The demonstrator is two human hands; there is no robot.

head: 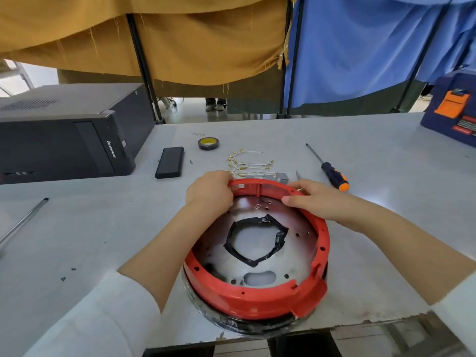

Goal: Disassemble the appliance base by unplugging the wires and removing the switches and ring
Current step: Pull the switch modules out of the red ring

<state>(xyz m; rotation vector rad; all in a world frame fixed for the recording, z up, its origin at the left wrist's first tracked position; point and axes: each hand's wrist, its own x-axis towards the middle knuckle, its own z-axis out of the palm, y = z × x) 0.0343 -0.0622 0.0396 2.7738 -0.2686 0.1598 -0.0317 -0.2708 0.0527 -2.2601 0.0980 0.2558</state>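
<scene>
The round appliance base [296, 243] lies at the table's near edge, a metal plate with a black-taped hole in its middle. A red plastic ring [255, 300] sits around it, its far side tilted up. My left hand [210, 193] grips the ring's far left rim, fingers curled over it. My right hand [313, 199] grips the far right rim, thumb inside. Behind the ring lie several white wires with brass terminals [248, 163] and grey switches [279, 177], loose on the table.
A black computer case [64, 140] stands at the left, a black power bank [170, 162] and a tape roll [207, 143] beside it. An orange-tipped screwdriver [331, 171] lies right of the wires. A metal rod [22, 222] lies far left. A blue box [453, 112] sits back right.
</scene>
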